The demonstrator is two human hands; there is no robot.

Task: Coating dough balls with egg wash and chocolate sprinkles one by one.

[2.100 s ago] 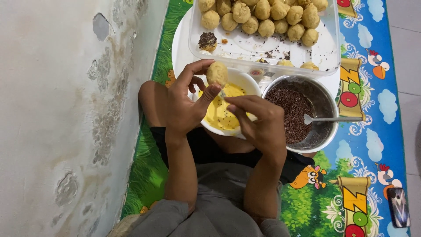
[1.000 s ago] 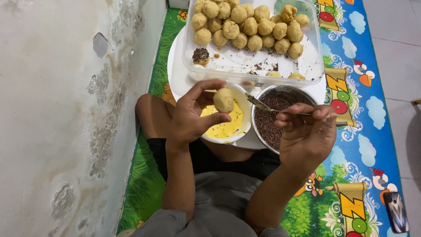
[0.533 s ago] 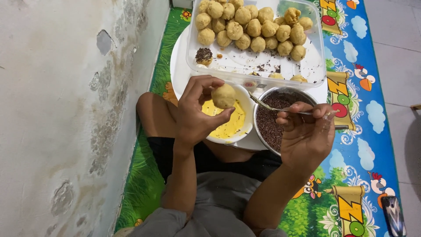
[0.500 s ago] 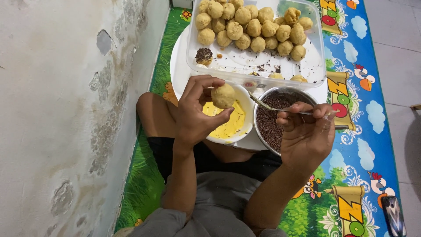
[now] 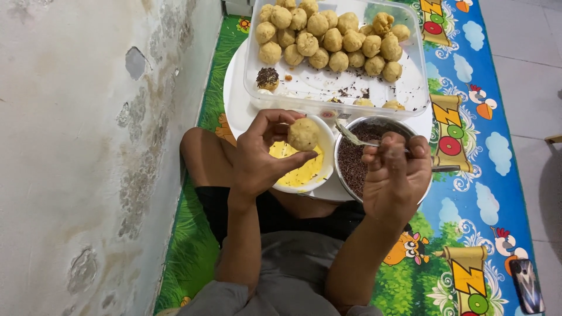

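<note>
My left hand (image 5: pixel 263 155) holds a round tan dough ball (image 5: pixel 303 134) between thumb and fingers, above a white bowl of yellow liquid (image 5: pixel 304 171). My right hand (image 5: pixel 393 172) grips a metal spoon (image 5: pixel 357 137) whose tip reaches toward the ball, over a steel bowl of dark chocolate sprinkles (image 5: pixel 350 161). Both bowls sit in front of my crossed legs.
A clear plastic tray (image 5: pixel 410 88) behind the bowls holds several plain dough balls (image 5: pixel 331 38) and one sprinkle-coated ball (image 5: pixel 267 77). It rests on a white round plate (image 5: pixel 234 105). A colourful cartoon mat (image 5: pixel 468 193) covers the floor; a worn wall (image 5: pixel 88 146) runs along the left. A phone (image 5: pixel 525 284) lies at lower right.
My right hand left the yellow bowl, took up the spoon over the sprinkle bowl and now brings it toward the ball. My left hand keeps the ball raised.
</note>
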